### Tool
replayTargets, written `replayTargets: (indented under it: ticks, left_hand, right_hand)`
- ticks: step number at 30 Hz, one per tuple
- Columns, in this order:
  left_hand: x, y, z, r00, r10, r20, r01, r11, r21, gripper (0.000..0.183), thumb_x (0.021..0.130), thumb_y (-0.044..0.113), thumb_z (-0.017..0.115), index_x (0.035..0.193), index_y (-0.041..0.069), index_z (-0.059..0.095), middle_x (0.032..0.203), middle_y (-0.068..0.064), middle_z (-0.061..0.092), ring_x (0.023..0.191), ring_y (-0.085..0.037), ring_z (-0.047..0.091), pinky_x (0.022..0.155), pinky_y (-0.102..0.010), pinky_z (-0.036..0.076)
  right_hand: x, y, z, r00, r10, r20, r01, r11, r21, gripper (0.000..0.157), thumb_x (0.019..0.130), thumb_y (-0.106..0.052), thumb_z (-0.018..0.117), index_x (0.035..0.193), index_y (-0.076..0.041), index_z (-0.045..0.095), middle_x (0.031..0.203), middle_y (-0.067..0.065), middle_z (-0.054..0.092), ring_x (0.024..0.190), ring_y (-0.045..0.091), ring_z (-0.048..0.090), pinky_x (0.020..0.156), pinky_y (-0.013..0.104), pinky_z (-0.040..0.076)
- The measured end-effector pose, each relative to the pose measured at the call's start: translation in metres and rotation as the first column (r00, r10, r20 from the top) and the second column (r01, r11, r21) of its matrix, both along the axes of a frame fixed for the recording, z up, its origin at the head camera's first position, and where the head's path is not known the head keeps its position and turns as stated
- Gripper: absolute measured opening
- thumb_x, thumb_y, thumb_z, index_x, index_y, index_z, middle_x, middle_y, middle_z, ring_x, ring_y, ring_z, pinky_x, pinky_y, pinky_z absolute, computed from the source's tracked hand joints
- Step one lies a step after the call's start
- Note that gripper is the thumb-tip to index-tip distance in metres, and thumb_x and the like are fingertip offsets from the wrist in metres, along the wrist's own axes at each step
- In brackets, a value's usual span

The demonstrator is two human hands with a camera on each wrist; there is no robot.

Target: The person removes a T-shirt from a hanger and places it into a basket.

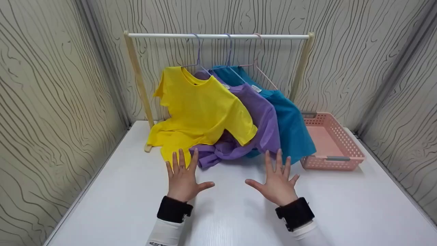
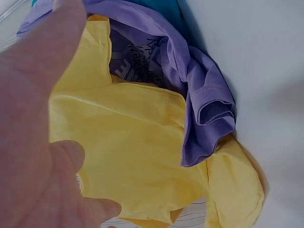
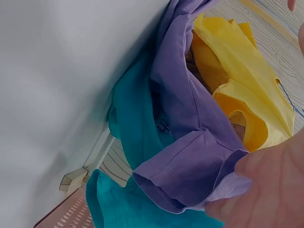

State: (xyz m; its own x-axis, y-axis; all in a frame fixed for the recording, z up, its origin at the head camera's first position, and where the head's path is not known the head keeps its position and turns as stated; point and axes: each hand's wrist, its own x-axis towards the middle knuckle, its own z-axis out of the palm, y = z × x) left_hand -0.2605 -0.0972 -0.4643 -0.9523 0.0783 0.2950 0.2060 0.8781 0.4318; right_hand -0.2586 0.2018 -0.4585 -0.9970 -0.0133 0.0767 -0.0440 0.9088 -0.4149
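Both hands are held out with fingers spread and nothing in them. My left hand (image 1: 183,184) is in front of the yellow T-shirt (image 1: 201,106), near its lower hem. My right hand (image 1: 278,186) is just in front of the purple T-shirt (image 1: 261,116) and the teal T-shirt (image 1: 293,126). The three shirts hang on hangers from a white rod (image 1: 218,36), yellow at the left, purple in the middle, teal at the right. Their lower parts droop onto the table. In the left wrist view, dark print (image 2: 137,61) shows on the purple shirt.
Wooden posts (image 1: 138,77) support the rod on both sides. A pink perforated basket (image 1: 344,164) stands at the right, partly behind the teal shirt. The white table (image 1: 112,201) is bordered by wood-grain patterned walls (image 1: 51,102).
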Motion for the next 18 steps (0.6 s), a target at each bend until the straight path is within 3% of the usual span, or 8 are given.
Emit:
replayTargets:
  ticks: [10,18]
  left_hand:
    - [0.001,0.001,-0.002,1.000,0.002,0.005,-0.002,1.000,0.003,0.120,0.069,0.062,0.088,0.164,0.016,0.028,0.168,-0.034,0.010,0.157,-0.054,0.005,0.122,-0.074,0.002]
    - [0.001,0.003,-0.002,1.000,0.007,0.012,-0.007,1.000,0.011,0.120,0.070,0.061,0.087,0.164,0.016,0.027,0.169,-0.033,0.008,0.157,-0.053,0.003,0.123,-0.073,0.001]
  right_hand:
    - [0.002,0.004,0.022,0.997,-0.019,-0.078,0.015,0.999,-0.048,0.125,0.082,-0.081,0.062,0.167,-0.017,-0.004,0.170,0.023,-0.021,0.153,0.059,-0.016,0.104,0.091,-0.002]
    - [-0.021,-0.019,0.068,0.970,0.007,-0.242,-0.009,1.000,-0.011,0.123,0.082,-0.078,0.064,0.167,-0.022,-0.005,0.172,0.018,-0.021,0.157,0.050,-0.018,0.112,0.085,-0.001]
